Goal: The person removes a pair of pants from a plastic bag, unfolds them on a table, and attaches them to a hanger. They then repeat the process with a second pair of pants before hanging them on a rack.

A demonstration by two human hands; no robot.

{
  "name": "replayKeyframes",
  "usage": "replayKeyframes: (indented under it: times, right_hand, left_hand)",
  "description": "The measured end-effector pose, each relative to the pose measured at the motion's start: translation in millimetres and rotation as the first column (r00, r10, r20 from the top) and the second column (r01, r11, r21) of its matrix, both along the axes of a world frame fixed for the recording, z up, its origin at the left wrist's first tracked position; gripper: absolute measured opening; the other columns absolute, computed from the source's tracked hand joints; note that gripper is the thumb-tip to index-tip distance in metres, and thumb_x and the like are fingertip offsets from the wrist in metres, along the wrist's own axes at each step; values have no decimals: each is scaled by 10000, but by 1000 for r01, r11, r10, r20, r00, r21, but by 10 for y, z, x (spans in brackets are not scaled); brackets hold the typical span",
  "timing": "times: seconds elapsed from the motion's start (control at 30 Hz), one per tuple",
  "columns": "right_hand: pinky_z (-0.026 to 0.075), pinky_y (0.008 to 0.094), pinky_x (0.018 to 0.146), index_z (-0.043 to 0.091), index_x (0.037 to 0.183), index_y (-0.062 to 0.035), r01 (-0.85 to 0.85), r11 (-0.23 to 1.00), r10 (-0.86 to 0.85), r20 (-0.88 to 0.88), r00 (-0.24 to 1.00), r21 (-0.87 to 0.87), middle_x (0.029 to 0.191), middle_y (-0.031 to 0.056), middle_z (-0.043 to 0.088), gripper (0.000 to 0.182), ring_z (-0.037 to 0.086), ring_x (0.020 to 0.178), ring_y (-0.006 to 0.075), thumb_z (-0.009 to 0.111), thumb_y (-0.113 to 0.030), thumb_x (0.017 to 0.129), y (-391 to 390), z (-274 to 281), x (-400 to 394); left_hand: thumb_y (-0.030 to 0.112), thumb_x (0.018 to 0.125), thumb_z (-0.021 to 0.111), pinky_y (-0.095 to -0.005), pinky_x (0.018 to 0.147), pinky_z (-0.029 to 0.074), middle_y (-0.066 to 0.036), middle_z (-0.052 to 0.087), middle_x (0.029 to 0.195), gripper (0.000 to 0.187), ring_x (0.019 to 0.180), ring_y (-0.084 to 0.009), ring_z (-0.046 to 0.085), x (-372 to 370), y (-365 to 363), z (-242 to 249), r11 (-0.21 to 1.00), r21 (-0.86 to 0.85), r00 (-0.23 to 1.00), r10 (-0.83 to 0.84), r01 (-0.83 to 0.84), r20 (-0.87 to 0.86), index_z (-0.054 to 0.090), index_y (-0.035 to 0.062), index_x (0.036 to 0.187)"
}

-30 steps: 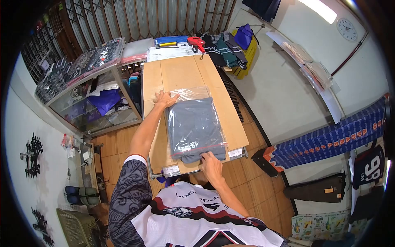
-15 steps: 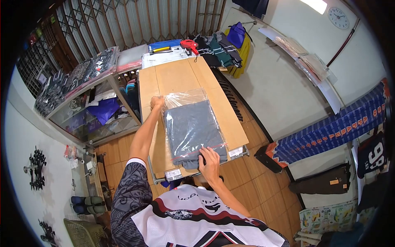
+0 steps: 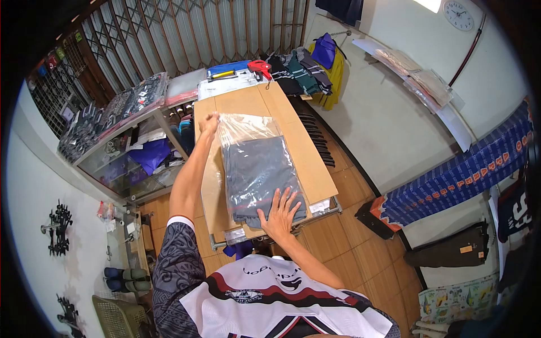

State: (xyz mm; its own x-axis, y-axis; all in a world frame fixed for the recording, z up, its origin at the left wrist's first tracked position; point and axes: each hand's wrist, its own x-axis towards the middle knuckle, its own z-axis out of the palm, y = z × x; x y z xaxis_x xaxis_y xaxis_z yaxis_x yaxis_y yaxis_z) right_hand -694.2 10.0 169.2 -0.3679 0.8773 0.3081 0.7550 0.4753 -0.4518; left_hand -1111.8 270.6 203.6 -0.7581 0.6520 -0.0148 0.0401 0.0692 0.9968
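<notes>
A folded grey garment (image 3: 259, 169) lies inside a clear plastic bag (image 3: 248, 125) on the wooden tabletop (image 3: 307, 146). My left hand (image 3: 208, 122) grips the bag's far left corner and pulls the film taut into creases. Fingers spread, my right hand (image 3: 279, 217) lies flat on the near end of the bagged garment. A red line runs across the bag near that hand, partly covered by it.
At the table's far end are a red tape dispenser (image 3: 260, 69), a yellow-and-black tool (image 3: 221, 75) and papers. A glass display case (image 3: 132, 152) stands left. Folded clothes (image 3: 298, 73) lie behind right; a blue printed box (image 3: 451, 174) stands right.
My left hand has drawn the bag's corner farther away, stretching the film. My right hand has moved from a curled touch at the near edge to lying flat with fingers spread.
</notes>
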Motion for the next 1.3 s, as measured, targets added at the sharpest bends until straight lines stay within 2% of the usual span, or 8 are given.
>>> replayKeyframes:
  times: [0.37,0.57,0.87,1.03,1.07,1.17,1.2,1.3]
  right_hand:
    - [13,824,1067,287,1590,-52,-62,998,62,12,998,-31,1645,348,83,858,38,1492,601,634,-459,919,-7,152,73]
    - [29,828,1061,409,1528,-37,-48,999,48,22,999,-18,1627,355,146,775,72,1478,613,627,-460,917,-16,197,82]
    - [11,804,1090,388,1536,-29,-25,998,31,94,995,-60,1613,366,176,814,52,1486,602,620,-502,916,-21,207,44]
    - [49,792,1106,364,1535,-11,32,961,-71,-131,989,-276,1613,338,219,860,115,1496,566,667,-506,901,-136,556,-239]
    - [138,706,1161,375,1521,-2,9,964,-68,-215,974,-266,1581,317,315,808,231,1480,533,684,-447,922,-257,714,-400]
    - [260,545,1190,395,1501,18,-334,926,151,-636,757,-177,1526,310,408,743,336,1460,460,696,-367,941,-494,995,-1030]
    - [357,404,1146,428,1467,46,-402,898,161,-714,681,-181,1420,282,543,664,484,1379,365,688,-307,968,-681,1315,-1263]
    - [398,375,1109,465,1434,60,-647,753,106,-947,303,-122,1347,225,622,616,575,1284,290,686,-295,981,-901,1325,-2099]
  left_hand:
    - [278,946,752,-272,799,530,-59,759,987,308,879,-118,680,629,-276,2577,952,294,921,35,88,-387,747,-2,1075]
    - [257,947,762,-185,590,475,-25,757,946,207,806,-61,685,699,-623,3267,847,519,989,-47,115,-142,744,61,1012]
    - [260,1002,688,-237,784,510,-53,727,1103,252,984,-138,706,780,-2468,3716,757,623,967,-49,198,-248,675,42,1127]
    - [254,1027,648,-263,830,519,-86,722,1131,260,928,-147,696,407,-3794,3568,731,629,933,-29,264,-358,667,18,1133]
    - [235,1033,637,-268,833,518,-93,728,1103,237,880,-139,684,381,-4077,3549,736,625,926,-6,259,-377,671,14,1110]
    - [205,1038,623,-277,827,520,-109,734,1076,209,870,-134,679,76,-4877,3370,807,528,885,14,265,-464,675,8,1081]
    - [197,1038,621,-278,822,521,-115,735,1069,200,863,-131,677,0,-5120,3281,817,516,877,25,259,-479,675,8,1074]
    - [164,1033,619,-275,789,524,-135,737,1043,172,824,-123,669,-167,-5732,2947,840,497,882,47,219,-469,677,3,1050]
